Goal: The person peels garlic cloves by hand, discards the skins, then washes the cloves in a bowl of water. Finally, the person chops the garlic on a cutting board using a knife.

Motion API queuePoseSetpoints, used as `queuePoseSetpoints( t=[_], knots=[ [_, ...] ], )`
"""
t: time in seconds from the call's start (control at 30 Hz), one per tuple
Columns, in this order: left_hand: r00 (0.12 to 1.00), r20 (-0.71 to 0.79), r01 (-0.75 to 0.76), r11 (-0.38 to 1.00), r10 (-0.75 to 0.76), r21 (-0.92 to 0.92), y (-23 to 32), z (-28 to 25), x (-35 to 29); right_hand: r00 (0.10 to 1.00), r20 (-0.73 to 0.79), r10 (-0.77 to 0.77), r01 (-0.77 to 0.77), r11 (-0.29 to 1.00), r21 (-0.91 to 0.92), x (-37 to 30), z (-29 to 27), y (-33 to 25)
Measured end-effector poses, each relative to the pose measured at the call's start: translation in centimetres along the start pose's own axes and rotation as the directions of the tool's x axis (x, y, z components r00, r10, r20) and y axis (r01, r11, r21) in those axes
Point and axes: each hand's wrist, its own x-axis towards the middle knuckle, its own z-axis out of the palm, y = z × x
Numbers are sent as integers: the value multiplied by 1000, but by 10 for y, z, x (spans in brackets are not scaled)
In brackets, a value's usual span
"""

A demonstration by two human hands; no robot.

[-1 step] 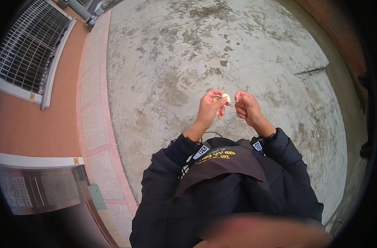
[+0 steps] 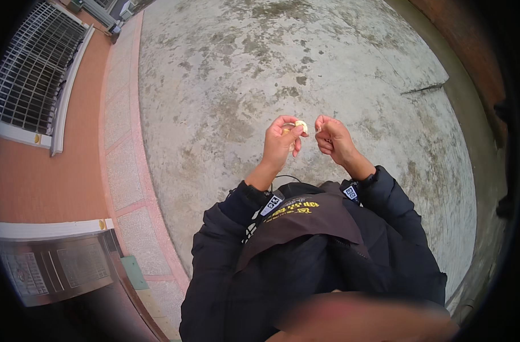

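Note:
My left hand [image 2: 280,142] is closed, pinching a small, pale yellow-white rounded piece [image 2: 301,126] between thumb and fingertips. A tan or yellowish bit [image 2: 286,130] shows among its fingers, too small to name. Just to the right, with a narrow gap between, my right hand [image 2: 335,139] has its fingers curled in a pinch. Whitish specks show at its fingertips, but what it grips is too small to make out. Both hands are held up in front of my body, above the ground.
Below the hands spreads a stained concrete yard [image 2: 225,85] with a crack at right. On the left, a pink-edged paved strip [image 2: 123,176] runs along an orange wall [image 2: 71,142] with a barred window [image 2: 34,68]. A dark apron [image 2: 311,222] covers my front.
Both hands have shifted slightly left and up in the picture, as the whole scene tilts a little. A thin line between the hands in the earlier frame no longer shows clearly.

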Motion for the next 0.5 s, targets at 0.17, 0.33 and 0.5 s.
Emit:
queuePoseSetpoints(
  t=[0.17,0.33,0.5],
  knots=[
    [991,-107,-80,997,79,-7,14,-23,79,983,170,69,-88,990,106,102,-20,-32],
    [967,-199,-133,982,159,137,49,-32,166,950,191,249,-245,969,-44,210,-31,-102],
    [944,-246,-158,957,219,243,75,-49,241,917,323,234,-181,966,-185,297,-31,-155]
  ],
)
